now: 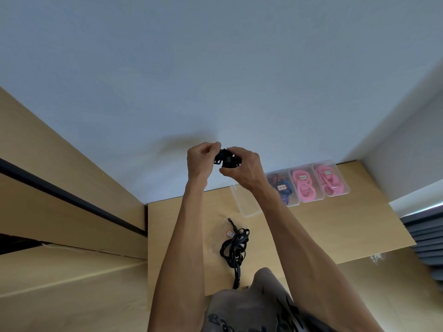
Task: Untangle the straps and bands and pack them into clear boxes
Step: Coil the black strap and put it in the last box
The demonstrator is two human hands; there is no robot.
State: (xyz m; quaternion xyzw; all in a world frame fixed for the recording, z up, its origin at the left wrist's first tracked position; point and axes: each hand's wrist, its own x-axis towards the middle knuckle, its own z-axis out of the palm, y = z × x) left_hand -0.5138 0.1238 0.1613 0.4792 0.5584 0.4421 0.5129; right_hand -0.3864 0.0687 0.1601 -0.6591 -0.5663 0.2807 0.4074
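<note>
Hands, left (201,161) and right (242,167), grip black strap (227,159) aloft.

Both my arms reach up toward 12 o'clock.
My left hand (201,161) and right hand (242,170) meet, fingers curled, each pinching one small black bundle (229,160) between them.

Wooden table (347,226) — boxes (309,182), black straps (236,248)
</note>
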